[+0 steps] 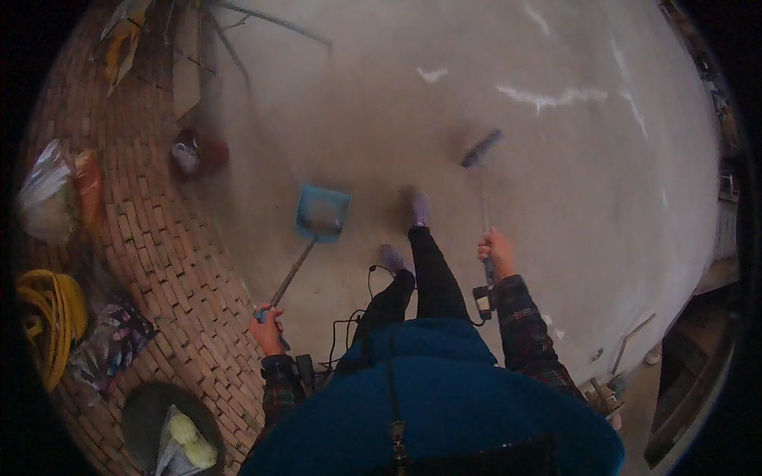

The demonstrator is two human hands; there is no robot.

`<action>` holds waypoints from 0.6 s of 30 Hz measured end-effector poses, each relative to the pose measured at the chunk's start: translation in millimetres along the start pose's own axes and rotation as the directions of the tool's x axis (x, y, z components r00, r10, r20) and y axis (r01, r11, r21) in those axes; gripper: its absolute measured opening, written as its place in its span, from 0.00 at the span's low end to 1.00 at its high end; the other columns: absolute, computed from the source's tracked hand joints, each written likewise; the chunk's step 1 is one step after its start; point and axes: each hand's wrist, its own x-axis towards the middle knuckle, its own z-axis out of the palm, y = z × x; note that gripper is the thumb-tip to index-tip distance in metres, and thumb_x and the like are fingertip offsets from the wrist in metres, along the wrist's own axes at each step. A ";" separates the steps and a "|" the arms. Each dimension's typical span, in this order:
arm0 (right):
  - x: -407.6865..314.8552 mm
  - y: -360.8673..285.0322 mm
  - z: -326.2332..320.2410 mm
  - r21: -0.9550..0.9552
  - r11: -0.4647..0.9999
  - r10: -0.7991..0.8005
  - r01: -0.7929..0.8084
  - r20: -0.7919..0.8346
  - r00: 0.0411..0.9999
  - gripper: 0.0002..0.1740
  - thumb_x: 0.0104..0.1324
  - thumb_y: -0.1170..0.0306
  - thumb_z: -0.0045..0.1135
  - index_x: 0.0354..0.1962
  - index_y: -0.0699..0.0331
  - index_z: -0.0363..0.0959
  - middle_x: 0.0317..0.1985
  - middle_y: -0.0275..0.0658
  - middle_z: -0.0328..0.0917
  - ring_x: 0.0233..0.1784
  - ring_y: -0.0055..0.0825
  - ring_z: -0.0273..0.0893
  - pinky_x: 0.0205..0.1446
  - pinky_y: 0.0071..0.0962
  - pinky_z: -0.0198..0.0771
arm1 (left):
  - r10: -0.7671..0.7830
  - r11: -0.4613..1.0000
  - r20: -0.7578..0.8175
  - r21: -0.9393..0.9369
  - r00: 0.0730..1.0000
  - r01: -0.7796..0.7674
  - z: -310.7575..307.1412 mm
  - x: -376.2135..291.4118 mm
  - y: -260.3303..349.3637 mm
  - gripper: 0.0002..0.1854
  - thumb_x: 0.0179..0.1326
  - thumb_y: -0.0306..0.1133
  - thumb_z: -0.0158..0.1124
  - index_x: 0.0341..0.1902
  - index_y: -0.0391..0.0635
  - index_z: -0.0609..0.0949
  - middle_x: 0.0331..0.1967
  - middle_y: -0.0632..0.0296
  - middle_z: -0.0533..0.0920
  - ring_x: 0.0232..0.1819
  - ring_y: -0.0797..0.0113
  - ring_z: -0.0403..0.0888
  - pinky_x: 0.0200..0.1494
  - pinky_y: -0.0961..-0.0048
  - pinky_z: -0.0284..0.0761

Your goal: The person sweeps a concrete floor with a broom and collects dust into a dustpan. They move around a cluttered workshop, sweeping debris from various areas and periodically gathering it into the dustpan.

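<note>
My left hand (267,331) grips the long handle of a blue dustpan (324,208). Some greyish dirt seems to lie in the pan, though blur hides the detail. In my right hand (497,253) is the handle of a broom; its dark, narrow head (481,148) is ahead and to the right, near or on the concrete floor. The broom's pale stick is blurred. Between the two tools are my feet in purple shoes (420,207), one ahead of the other.
A brick wall (178,262) runs along the left. Beside it are a reddish-brown container (217,152), plastic bags (50,190), a coiled yellow hose (56,321) and a dark round container (140,416). Metal legs (229,50) stand at upper left. Black cables (335,339) hang near my legs.
</note>
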 end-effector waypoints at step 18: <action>91.4 -125.2 123.7 0.088 0.957 0.248 -0.278 0.255 0.935 0.19 0.66 0.70 0.46 0.55 0.58 0.63 0.20 0.32 0.63 0.16 0.17 0.57 0.18 0.17 0.55 | -0.069 0.997 -0.021 0.030 0.997 0.070 91.6 58.8 151.8 0.09 0.56 0.29 0.60 0.41 0.41 0.76 0.27 0.54 0.84 0.11 0.78 0.65 0.14 0.81 0.58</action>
